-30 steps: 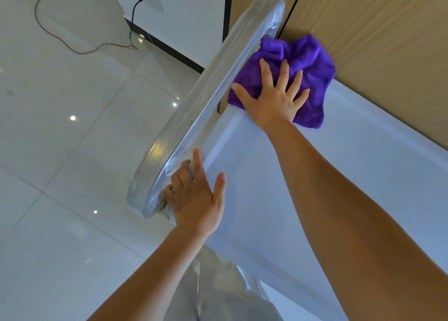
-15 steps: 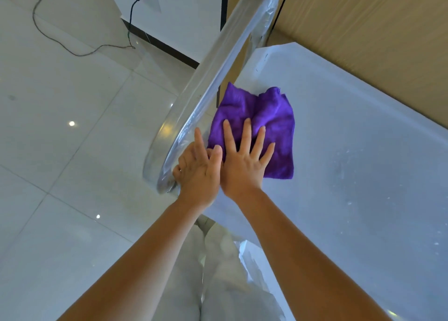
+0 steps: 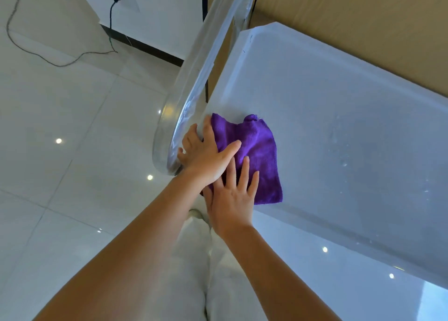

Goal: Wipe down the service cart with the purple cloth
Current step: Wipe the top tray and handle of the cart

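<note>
The purple cloth [image 3: 252, 155] lies flat on the white top tray of the service cart [image 3: 339, 107], at the tray's near-left corner, just beside the metal handle [image 3: 194, 83] at nine o'clock. The right hand [image 3: 234, 197] presses its near edge with fingers spread and straight. The left hand [image 3: 206, 154] overlaps the cloth's nine o'clock side, thumb laid across it, fingers extended toward the handle. The cloth looks soft, light and limp; flat palm pressure probably suits it better than pinching.
</note>
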